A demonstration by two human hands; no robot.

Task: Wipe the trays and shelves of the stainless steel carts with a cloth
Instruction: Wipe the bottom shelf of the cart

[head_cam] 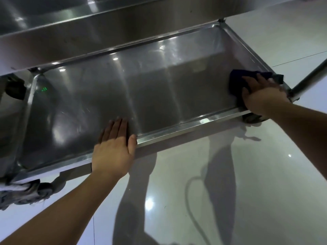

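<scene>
Low steel cart shelf with raised rim, on glossy floor, carries dark cloth at right corner and left hand flat at near rim.

A shallow, rimmed stainless steel cart shelf fills the middle of the head view, with a second steel shelf above and behind it. The left hand lies flat with straight fingers over the shelf's near rim, fingertips on the metal. The right hand presses a dark blue cloth flat into the shelf's right near corner, fingers spread over it. A steel tube leg slants away at the right. A grey caster wheel sits under the left near corner, on a glossy white tiled floor
</scene>
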